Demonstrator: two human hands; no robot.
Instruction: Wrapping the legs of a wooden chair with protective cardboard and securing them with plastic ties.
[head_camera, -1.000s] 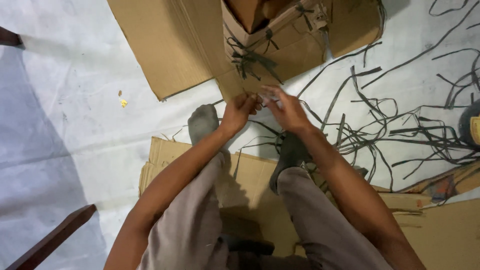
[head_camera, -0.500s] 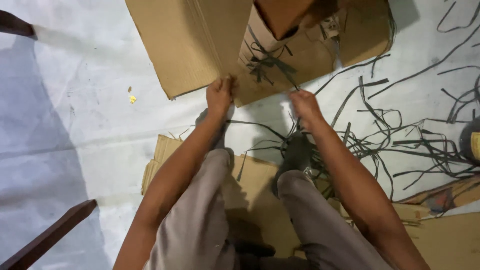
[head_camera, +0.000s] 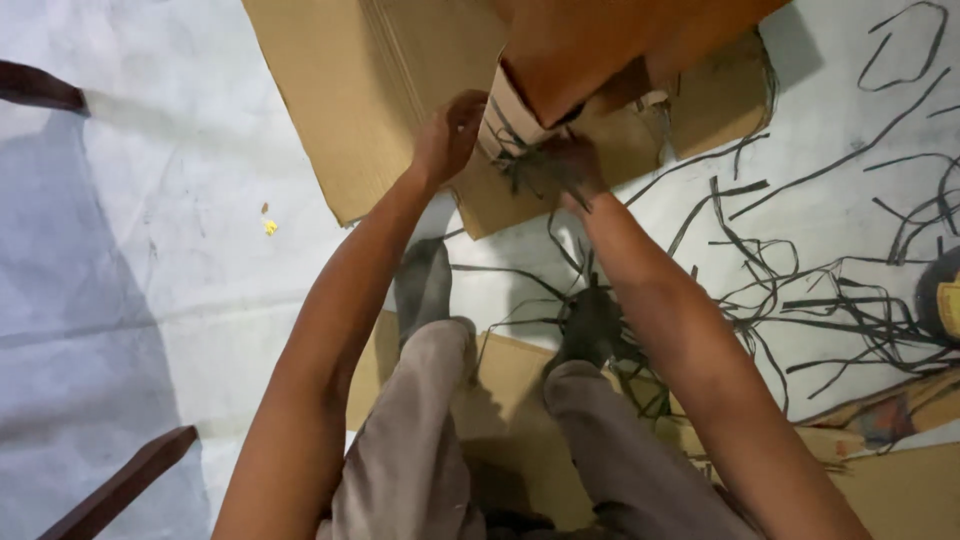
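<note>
Head view showed my right hand (head_camera: 568, 165) clenched in a grip on the knot of dark straps (head_camera: 520, 160) tied round the bundle of folded cardboard (head_camera: 520, 105). My left hand (head_camera: 447, 135) pressed on the bundle's left edge, fingers curled against it; whether it pinched a strap or only steadied the cardboard I could not tell. The bundle sat at the top of the picture on flat cardboard sheets (head_camera: 340, 90) spread over the pale floor (head_camera: 150, 250).

Outward from there, both forearms reached forward over my knees, and my feet in grey socks (head_camera: 425, 285) rested just short of the sheets, the right one among loose cut straps (head_camera: 800, 290) that trailed across the floor to the right. More flattened cardboard (head_camera: 500, 380) lay under my legs.

As I judged it, the risks were plain. A hard pull on the knot could tip or drag the bundle toward me, since only one hand braced it. The thin strap could cut into the fingers under strain. The loose straps round my right foot could snag it if I shifted.

A reddish-brown flap (head_camera: 620, 40) covered the top of the bundle, and its far end was cut off by the frame. The right fingers were buried in the knot and blurred. A yellow and dark object (head_camera: 945, 295) at the right edge was too cropped to identify.
</note>
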